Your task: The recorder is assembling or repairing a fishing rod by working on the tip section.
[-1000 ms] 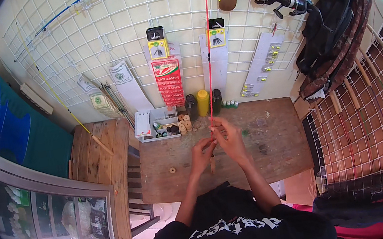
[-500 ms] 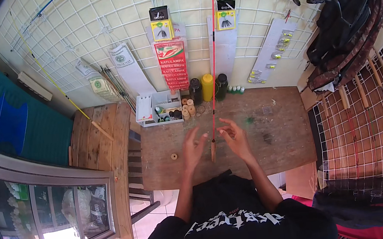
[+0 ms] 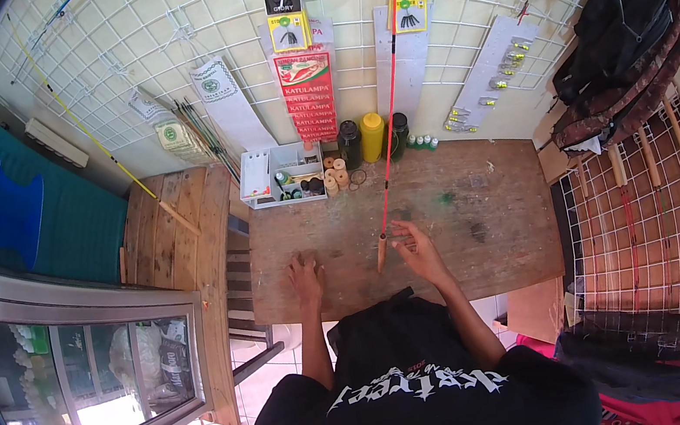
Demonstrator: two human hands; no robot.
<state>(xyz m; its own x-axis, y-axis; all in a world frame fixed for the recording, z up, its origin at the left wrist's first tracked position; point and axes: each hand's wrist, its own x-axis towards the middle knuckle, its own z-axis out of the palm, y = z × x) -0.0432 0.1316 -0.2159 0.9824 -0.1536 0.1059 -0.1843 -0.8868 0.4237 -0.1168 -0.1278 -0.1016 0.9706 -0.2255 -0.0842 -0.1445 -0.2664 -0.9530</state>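
A thin red fishing rod (image 3: 389, 91) stands upright near the worktop's (image 3: 499, 215) front edge, its wooden butt pinched by the right hand (image 3: 418, 249); left hand (image 3: 305, 272) rests curled (apparently empty). Steadying the butt would help.

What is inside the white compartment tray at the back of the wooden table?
The white tray holds small spools and reels, some dark, one green. Its left compartments look nearly bare. Whatever lies beneath the spools is covered.
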